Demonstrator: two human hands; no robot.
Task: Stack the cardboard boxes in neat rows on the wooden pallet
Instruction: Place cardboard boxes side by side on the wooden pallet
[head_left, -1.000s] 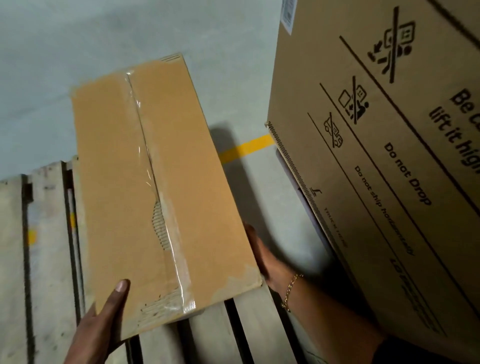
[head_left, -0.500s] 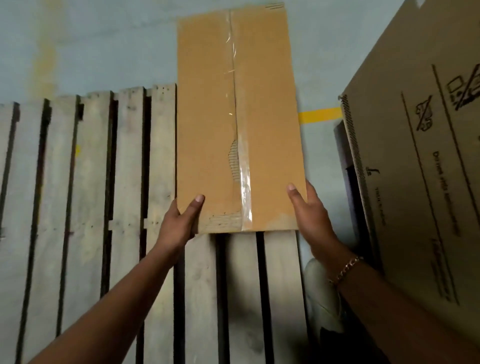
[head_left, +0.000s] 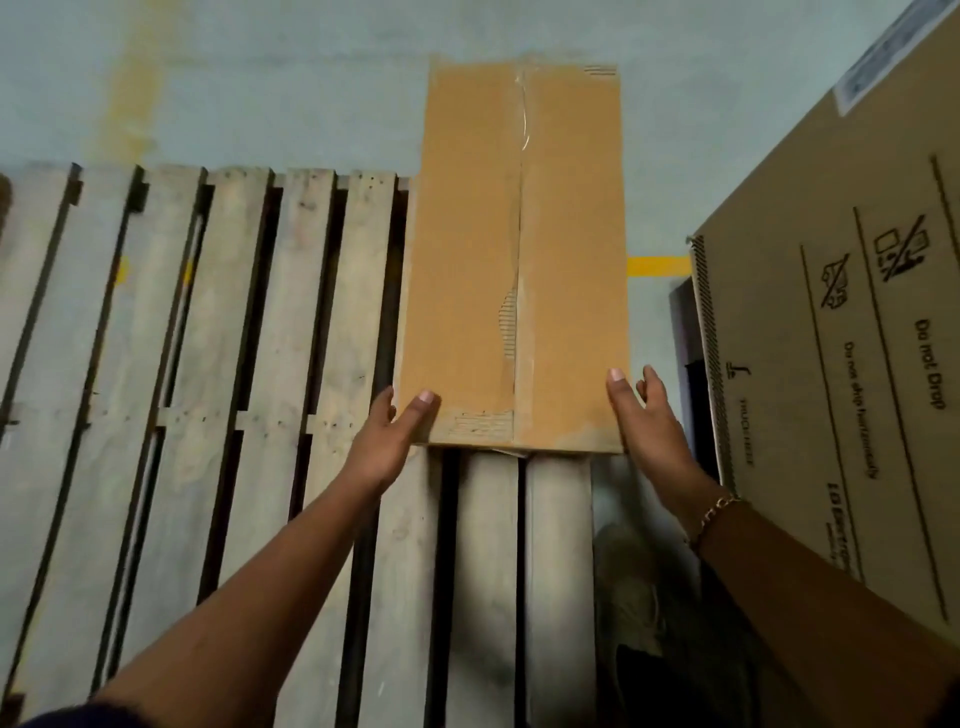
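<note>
**Status:** 1 box placed, and stacking is judged to be at its very start.

**Location of item:** The long tan cardboard box (head_left: 519, 249), with clear tape along its centre seam, lies lengthwise at the right-hand end of the weathered grey wooden slat pallet (head_left: 234, 338). Its long sides run with the slats and its near end sits on the boards. Its far end shows past the pallet's far edge. Whether that is true overhang or only the camera angle cannot be told.

**Hands:**
- The left hand (head_left: 392, 434) is at the near left corner, thumb laid flat on the top face and fingers straight against the left side.
- The right hand (head_left: 647, 421) is at the near right corner, thumb tip on the top edge. Its fingers are straight and spread, seemingly just clear of the right side.
- Neither hand has a closed grip. The contact reads as steadying or squaring rather than carrying.

**Judgement:** Placement of box 1 is all but complete, with final alignment and release remaining. It is the only box seen on the pallet, so no row exists yet.

**Adjacent:** A large brown printed cardboard carton (head_left: 831, 389), marked "Do not Drop", stands just right of the pallet. Whether it belongs to the stock to be stacked cannot be told.
</note>
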